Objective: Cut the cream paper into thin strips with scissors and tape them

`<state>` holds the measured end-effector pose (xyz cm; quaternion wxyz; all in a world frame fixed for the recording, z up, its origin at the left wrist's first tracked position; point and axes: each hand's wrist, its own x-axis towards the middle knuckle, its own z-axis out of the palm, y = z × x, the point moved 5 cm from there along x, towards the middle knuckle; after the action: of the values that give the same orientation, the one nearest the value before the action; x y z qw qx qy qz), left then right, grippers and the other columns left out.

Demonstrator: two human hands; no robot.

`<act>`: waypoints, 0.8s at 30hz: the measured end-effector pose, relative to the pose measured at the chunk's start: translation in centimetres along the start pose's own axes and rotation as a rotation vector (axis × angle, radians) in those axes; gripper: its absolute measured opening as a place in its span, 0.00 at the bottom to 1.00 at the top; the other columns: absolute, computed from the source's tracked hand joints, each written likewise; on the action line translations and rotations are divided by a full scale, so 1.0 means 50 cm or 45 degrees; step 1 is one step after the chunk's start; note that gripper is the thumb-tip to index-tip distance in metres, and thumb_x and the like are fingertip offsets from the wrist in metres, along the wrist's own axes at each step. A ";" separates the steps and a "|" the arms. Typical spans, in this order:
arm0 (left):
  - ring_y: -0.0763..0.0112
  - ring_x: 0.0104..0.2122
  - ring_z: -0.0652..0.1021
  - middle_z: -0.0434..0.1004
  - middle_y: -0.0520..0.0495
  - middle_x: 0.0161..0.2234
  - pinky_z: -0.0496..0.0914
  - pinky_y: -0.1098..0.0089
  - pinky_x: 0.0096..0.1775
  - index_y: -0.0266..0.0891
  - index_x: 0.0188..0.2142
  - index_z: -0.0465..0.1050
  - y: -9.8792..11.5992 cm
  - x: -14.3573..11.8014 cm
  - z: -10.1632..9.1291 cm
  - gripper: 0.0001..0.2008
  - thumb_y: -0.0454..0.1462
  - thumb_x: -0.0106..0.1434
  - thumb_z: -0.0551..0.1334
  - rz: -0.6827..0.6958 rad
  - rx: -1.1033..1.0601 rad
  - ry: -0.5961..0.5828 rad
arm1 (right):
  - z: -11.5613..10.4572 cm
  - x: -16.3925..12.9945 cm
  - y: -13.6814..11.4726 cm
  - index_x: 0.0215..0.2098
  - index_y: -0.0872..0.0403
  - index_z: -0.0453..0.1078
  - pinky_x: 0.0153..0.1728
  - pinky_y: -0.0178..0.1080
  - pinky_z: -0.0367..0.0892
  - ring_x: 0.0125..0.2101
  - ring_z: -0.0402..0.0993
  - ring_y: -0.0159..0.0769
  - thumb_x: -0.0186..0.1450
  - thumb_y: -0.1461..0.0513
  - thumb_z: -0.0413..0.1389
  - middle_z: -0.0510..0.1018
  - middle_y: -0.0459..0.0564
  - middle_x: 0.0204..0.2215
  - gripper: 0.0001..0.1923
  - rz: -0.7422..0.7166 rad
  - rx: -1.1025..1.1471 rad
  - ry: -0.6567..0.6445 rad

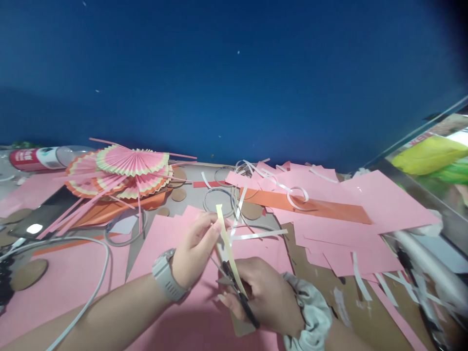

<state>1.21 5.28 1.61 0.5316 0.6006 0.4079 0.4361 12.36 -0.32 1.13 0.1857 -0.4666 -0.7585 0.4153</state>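
Low at frame centre, the pale yellow paper strip (229, 248) runs upright btwn both hands. L hand (195, 251) pinches its top end w/ thumb & fingertips, grip pressed together on the strip, wrist w/ grey watch (167, 274) angled in from lower left, palm facing right. R hand (263, 295), grey scrunchie (310, 312) on wrist, is wrapped around black-handled scissors (237, 290), blades at the strip's lower part; can't tell if blades are parted. Pink paper sheets (321, 209) cover the surface, pink folded fans (124, 173) at far left, white cable (93, 287) near L forearm.
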 end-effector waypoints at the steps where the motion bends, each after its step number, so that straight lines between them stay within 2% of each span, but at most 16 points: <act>1: 0.70 0.33 0.71 0.70 0.49 0.31 0.65 0.69 0.38 0.39 0.34 0.71 -0.003 0.001 -0.001 0.12 0.41 0.65 0.52 -0.029 -0.041 0.020 | 0.001 0.001 0.000 0.21 0.53 0.60 0.19 0.30 0.52 0.17 0.54 0.26 0.56 0.62 0.56 0.61 0.39 0.17 0.09 0.011 0.011 -0.032; 3: 0.72 0.29 0.70 0.69 0.51 0.28 0.65 0.72 0.34 0.39 0.33 0.70 -0.006 0.003 -0.001 0.11 0.41 0.65 0.54 -0.068 -0.086 0.049 | 0.000 0.000 0.002 0.23 0.53 0.62 0.20 0.31 0.54 0.18 0.57 0.27 0.57 0.59 0.56 0.64 0.40 0.19 0.09 0.038 0.123 -0.082; 5: 0.74 0.25 0.69 0.67 0.53 0.25 0.65 0.73 0.31 0.38 0.33 0.69 -0.007 0.003 -0.001 0.11 0.41 0.65 0.53 -0.083 -0.096 0.067 | -0.007 -0.001 0.001 0.28 0.54 0.65 0.21 0.31 0.56 0.20 0.59 0.29 0.59 0.52 0.55 0.66 0.42 0.21 0.13 0.025 0.341 -0.061; 8: 0.76 0.22 0.68 0.64 0.54 0.23 0.65 0.73 0.28 0.38 0.33 0.66 -0.006 -0.004 0.003 0.12 0.41 0.67 0.51 -0.074 -0.076 0.040 | -0.032 -0.003 0.001 0.34 0.54 0.64 0.25 0.34 0.60 0.24 0.59 0.31 0.60 0.42 0.49 0.65 0.45 0.26 0.24 -0.048 0.651 0.152; 10: 0.77 0.22 0.68 0.64 0.54 0.23 0.65 0.74 0.27 0.38 0.33 0.66 -0.004 -0.012 0.010 0.11 0.41 0.67 0.50 -0.033 -0.074 -0.034 | -0.045 -0.002 0.005 0.35 0.54 0.64 0.28 0.35 0.61 0.26 0.60 0.32 0.62 0.42 0.46 0.66 0.47 0.28 0.24 -0.073 0.778 0.243; 12: 0.77 0.21 0.67 0.63 0.54 0.22 0.65 0.75 0.25 0.39 0.33 0.65 0.000 -0.021 0.012 0.12 0.41 0.68 0.49 0.034 -0.087 -0.065 | -0.046 0.002 0.014 0.38 0.54 0.64 0.23 0.34 0.60 0.22 0.58 0.30 0.64 0.43 0.44 0.67 0.48 0.29 0.23 -0.065 0.929 0.231; 15: 0.77 0.22 0.66 0.62 0.52 0.25 0.64 0.77 0.22 0.39 0.31 0.66 0.011 -0.028 -0.004 0.12 0.39 0.68 0.49 0.210 -0.041 0.092 | -0.038 0.010 0.037 0.43 0.51 0.61 0.12 0.30 0.47 0.15 0.47 0.25 0.64 0.42 0.40 0.65 0.46 0.29 0.25 0.023 1.264 0.182; 17: 0.76 0.25 0.67 0.63 0.49 0.30 0.64 0.78 0.20 0.39 0.29 0.67 0.020 -0.031 -0.016 0.12 0.39 0.67 0.51 0.309 -0.032 0.227 | -0.036 0.014 0.050 0.43 0.51 0.60 0.11 0.29 0.46 0.15 0.45 0.24 0.63 0.41 0.40 0.64 0.45 0.29 0.26 0.057 1.422 0.212; 19: 0.75 0.26 0.69 0.64 0.48 0.33 0.65 0.78 0.19 0.39 0.29 0.67 0.022 -0.029 -0.020 0.13 0.39 0.67 0.50 0.312 -0.129 0.263 | -0.042 0.015 0.058 0.42 0.51 0.60 0.13 0.30 0.51 0.16 0.48 0.24 0.63 0.41 0.42 0.64 0.45 0.30 0.25 0.050 1.460 0.322; 21: 0.76 0.23 0.71 0.67 0.50 0.29 0.66 0.77 0.19 0.40 0.30 0.65 0.017 -0.027 -0.014 0.13 0.39 0.68 0.49 0.229 -0.252 0.209 | -0.051 0.013 0.057 0.42 0.51 0.60 0.14 0.31 0.53 0.16 0.49 0.25 0.63 0.41 0.40 0.63 0.45 0.30 0.25 0.008 1.375 0.430; 23: 0.78 0.16 0.69 0.67 0.54 0.21 0.66 0.76 0.18 0.40 0.31 0.64 0.008 -0.028 0.000 0.12 0.39 0.69 0.48 0.106 -0.319 0.095 | -0.054 0.010 0.046 0.43 0.51 0.61 0.17 0.33 0.57 0.18 0.53 0.27 0.65 0.43 0.38 0.64 0.46 0.30 0.24 -0.042 1.174 0.404; 24: 0.79 0.14 0.68 0.66 0.56 0.19 0.66 0.76 0.18 0.40 0.32 0.64 0.004 -0.030 0.007 0.12 0.40 0.69 0.48 0.050 -0.324 0.035 | -0.052 0.009 0.037 0.43 0.51 0.61 0.21 0.34 0.60 0.20 0.56 0.29 0.66 0.43 0.39 0.65 0.46 0.29 0.24 -0.060 1.064 0.331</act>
<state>1.11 3.74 1.64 0.5894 0.5301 0.3446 0.5028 14.90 1.65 1.10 0.4619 -0.3822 -0.5061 0.6200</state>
